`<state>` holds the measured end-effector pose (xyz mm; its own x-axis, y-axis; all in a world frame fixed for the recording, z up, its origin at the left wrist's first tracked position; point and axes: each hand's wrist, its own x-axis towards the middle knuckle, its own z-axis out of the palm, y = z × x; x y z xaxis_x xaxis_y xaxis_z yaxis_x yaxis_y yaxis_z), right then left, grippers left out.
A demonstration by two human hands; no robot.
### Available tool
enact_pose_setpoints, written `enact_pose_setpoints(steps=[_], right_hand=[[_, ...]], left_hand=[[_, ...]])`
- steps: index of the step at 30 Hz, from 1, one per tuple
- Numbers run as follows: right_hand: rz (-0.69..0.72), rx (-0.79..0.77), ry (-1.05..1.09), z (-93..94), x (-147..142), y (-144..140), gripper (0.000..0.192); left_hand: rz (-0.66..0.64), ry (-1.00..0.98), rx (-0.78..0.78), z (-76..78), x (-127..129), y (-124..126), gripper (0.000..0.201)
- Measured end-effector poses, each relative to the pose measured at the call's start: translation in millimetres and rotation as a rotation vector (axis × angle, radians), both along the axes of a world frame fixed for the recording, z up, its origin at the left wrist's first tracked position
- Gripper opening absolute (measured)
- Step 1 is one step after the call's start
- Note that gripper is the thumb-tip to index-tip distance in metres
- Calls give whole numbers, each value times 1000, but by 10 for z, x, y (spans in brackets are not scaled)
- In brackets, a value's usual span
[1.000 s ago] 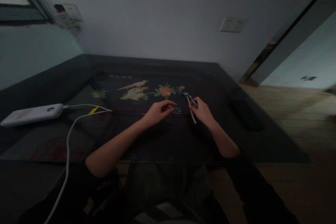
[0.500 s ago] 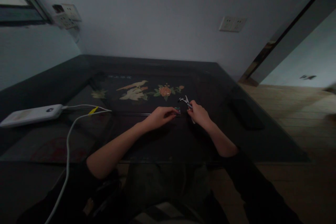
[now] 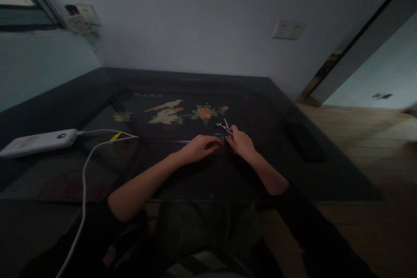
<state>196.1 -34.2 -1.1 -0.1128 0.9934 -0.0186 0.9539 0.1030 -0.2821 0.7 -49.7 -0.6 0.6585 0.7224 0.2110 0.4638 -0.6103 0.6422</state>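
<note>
My left hand (image 3: 199, 147) is closed near the table's middle, its thumb and fingers at the edge of a small greenish flat piece (image 3: 217, 135), perhaps a little circuit board; it is too small and dark to be sure. My right hand (image 3: 240, 143) is closed around a slim metal tool (image 3: 224, 127) with a dark curved head and a thin silver bar; its exact kind is unclear. The tool's head points up and left, just above the small piece. Whether the two touch cannot be made out.
The dark glossy table (image 3: 254, 95) bears a bird-and-flower picture (image 3: 204, 113). At left lies a white power bank (image 3: 42, 142) with a white cable (image 3: 84, 182) and a yellow tag (image 3: 115, 137). A black flat object (image 3: 304, 141) lies at right. Wall sockets (image 3: 288, 29) are behind.
My right hand and the metal tool have moved left, closer to my left hand and the small piece. My left hand has barely shifted.
</note>
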Motion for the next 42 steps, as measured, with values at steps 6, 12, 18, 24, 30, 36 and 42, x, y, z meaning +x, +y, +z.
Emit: enact_pose_setpoints(steps=[6, 12, 18, 24, 30, 36, 42], right_hand=[[-32, 141, 248, 4, 177, 67, 16], [-67, 232, 475, -19, 375, 212, 17], [-104, 288, 210, 44, 458, 265, 20], [-149, 159, 102, 48, 501, 236, 23], [-190, 105, 67, 21, 498, 227, 21], [-176, 81, 67, 57, 467, 190, 22], [-159, 68, 61, 33, 419, 187, 18]], left_hand=[[0, 13, 15, 25, -6, -12, 22], [23, 27, 132, -3, 44, -40, 23], [-91, 123, 384, -91, 210, -172, 28], [-122, 363, 540, 39, 480, -197, 24], [39, 265, 479, 34, 737, -146, 20], [19, 284, 485, -117, 698, -189, 18], [41, 301, 494, -133, 701, -163, 16]])
